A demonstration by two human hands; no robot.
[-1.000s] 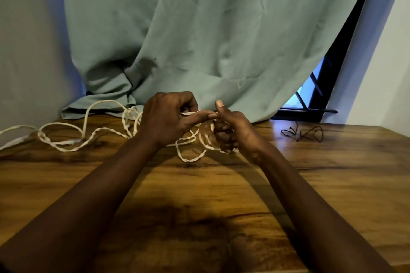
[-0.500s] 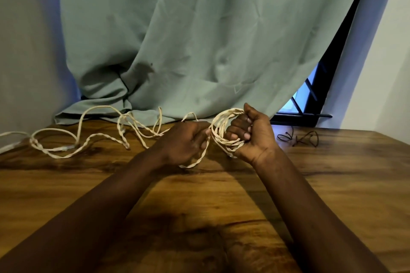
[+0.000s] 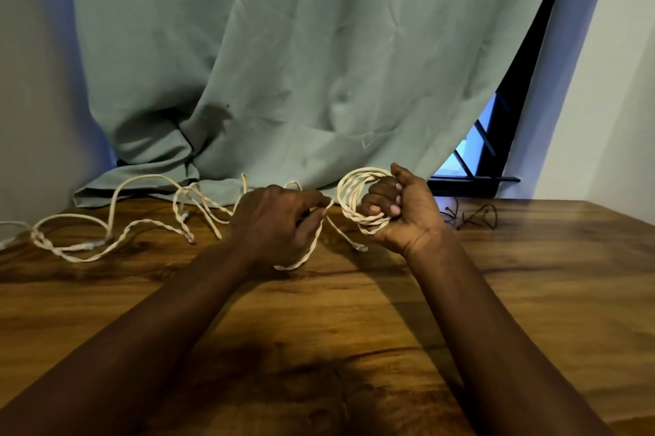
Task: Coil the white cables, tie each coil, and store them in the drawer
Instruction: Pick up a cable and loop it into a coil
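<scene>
A white twisted cable [image 3: 141,226] lies in loose loops across the back left of the wooden table [image 3: 531,294]. Part of it is wound into a small coil [image 3: 349,192], which my right hand [image 3: 400,212] grips with curled fingers, palm turned up, just above the table. My left hand [image 3: 280,223] is a little to the left and pinches the running strand where it leaves the coil. A free cable end [image 3: 359,247] hangs down to the table between my hands. No drawer is visible.
Thin black ties [image 3: 471,217] lie on the table at the back right. A green curtain [image 3: 301,63] hangs behind and bunches on the table's far edge. A window frame [image 3: 471,182] shows at the curtain's right edge, beside a white wall.
My right hand has turned palm up with a wound coil in its grip. My left hand dropped lower and slid along the strand, drawing more cable toward the coil.
</scene>
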